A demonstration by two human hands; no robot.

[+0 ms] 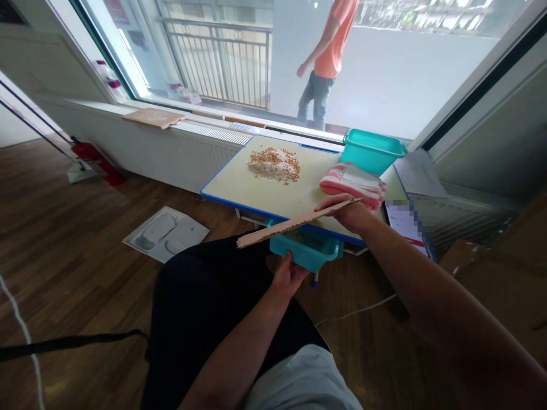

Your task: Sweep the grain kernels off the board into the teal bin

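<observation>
My left hand [290, 276] grips the near side of a teal plastic bin [294, 250], holding it just below the table's front edge. The strip above partly covers the bin, so its contents are hard to make out. In my right hand [342, 208] is a flat piece of cardboard [282, 226], its edge toward me, slanting over the bin and the table edge. Farther back on the pale yellow, blue-edged table [226, 176] lies a heap of white grains mixed with orange-brown kernels [274, 165].
A second teal bin [371, 151] stands at the table's back right, behind a folded pink-and-white towel [352, 182]. Papers [405, 225] lie at the right. A wooden board [154, 118] rests on the sill. Outside the window a person [329, 62] walks. A fire extinguisher [97, 162] is at left.
</observation>
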